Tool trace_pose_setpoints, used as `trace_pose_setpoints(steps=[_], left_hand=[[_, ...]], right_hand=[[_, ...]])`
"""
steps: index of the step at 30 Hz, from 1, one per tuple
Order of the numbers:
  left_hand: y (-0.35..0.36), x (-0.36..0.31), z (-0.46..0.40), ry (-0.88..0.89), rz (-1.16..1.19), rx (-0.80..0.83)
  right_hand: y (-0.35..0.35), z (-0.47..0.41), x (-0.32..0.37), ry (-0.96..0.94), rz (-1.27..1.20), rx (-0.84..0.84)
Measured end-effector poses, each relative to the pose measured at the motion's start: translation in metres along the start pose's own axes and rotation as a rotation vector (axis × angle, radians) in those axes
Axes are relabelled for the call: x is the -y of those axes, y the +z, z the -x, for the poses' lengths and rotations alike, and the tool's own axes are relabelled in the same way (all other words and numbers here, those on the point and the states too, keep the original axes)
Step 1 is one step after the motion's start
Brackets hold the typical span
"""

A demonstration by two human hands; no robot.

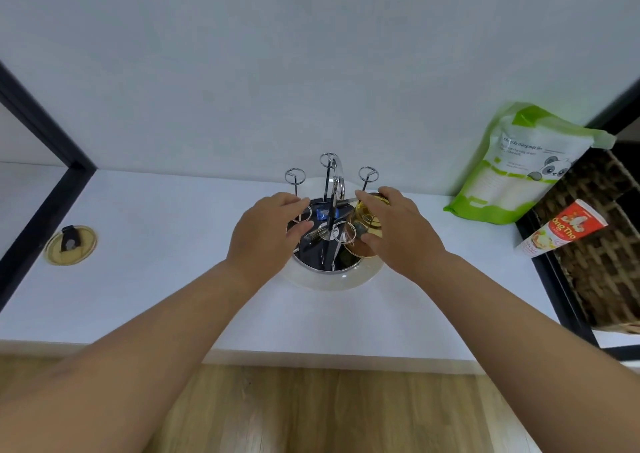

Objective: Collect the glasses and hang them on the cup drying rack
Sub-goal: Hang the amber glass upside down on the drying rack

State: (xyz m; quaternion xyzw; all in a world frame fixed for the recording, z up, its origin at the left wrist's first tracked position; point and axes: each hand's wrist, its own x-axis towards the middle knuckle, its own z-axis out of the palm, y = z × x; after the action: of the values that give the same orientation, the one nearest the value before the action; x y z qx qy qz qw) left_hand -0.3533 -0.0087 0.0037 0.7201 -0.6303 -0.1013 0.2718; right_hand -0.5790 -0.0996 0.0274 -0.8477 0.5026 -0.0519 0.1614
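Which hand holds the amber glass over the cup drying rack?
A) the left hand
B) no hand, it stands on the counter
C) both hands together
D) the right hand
D: the right hand has its fingers curled round the amber glass above the rack, while the left hand reaches toward the rack without touching the glass.

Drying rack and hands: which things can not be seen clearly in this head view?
- Amber glass: mostly covered by the right hand; whether it already sits on a peg is unclear.
- Drying rack: the left hand hides its left pegs.
- Green pouch: print too small to read.
- Wicker basket: cut off by the right edge.
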Motion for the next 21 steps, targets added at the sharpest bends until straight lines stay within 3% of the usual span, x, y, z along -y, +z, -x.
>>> trace_pose_setpoints(steps=[12, 21], left_hand=[[-0.021, -0.013, -0.002, -0.007, -0.018, 0.029], [-0.127, -0.113, -0.017, 0.098, 0.013, -0.052]], right_hand=[[-0.040, 0.016, 0.003, -0.041, -0.031, 0.015], [-0.154, 0.055, 0.027, -0.090, -0.054, -0.061]])
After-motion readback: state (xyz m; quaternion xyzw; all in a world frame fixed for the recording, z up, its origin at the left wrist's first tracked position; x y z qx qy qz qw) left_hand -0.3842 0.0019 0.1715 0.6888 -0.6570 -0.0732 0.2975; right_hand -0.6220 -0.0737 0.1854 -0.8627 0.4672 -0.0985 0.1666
